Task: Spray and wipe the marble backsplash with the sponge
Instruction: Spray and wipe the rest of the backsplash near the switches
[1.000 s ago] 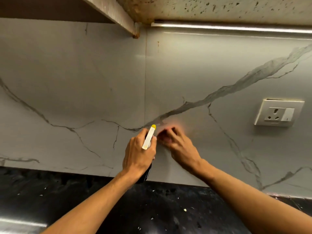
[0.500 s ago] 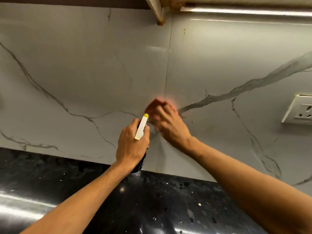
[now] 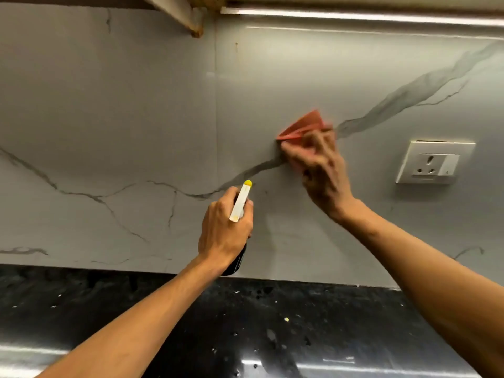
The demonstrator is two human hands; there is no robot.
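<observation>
The wall socket [image 3: 433, 162] sits on the marble backsplash [image 3: 109, 126], and everything else is placed from it. Just left of the socket and a little higher, the red sponge [image 3: 304, 125] lies flat against the marble, creased into a fan shape. The right grip [image 3: 321, 170] is clamped on the sponge's lower edge, with bent fingers pressing it to the wall. The hand is blurred, so the thumb's place cannot be told. A thick grey vein [image 3: 409, 96] climbs from behind the sponge to above the socket.

Further left of the socket and lower, the left grip [image 3: 226, 230] is closed round the neck of a spray bottle [image 3: 240, 204]. The bottle's white head, tipped with a yellow nozzle, points up at the marble, and its dark body shows below the wrist. The nozzle is near the wall; whether it touches cannot be told.

Below the socket, the black speckled desk [image 3: 272, 323] meets the foot of the backsplash. Well above the socket, a light strip [image 3: 354, 16] runs under the cabinet.
</observation>
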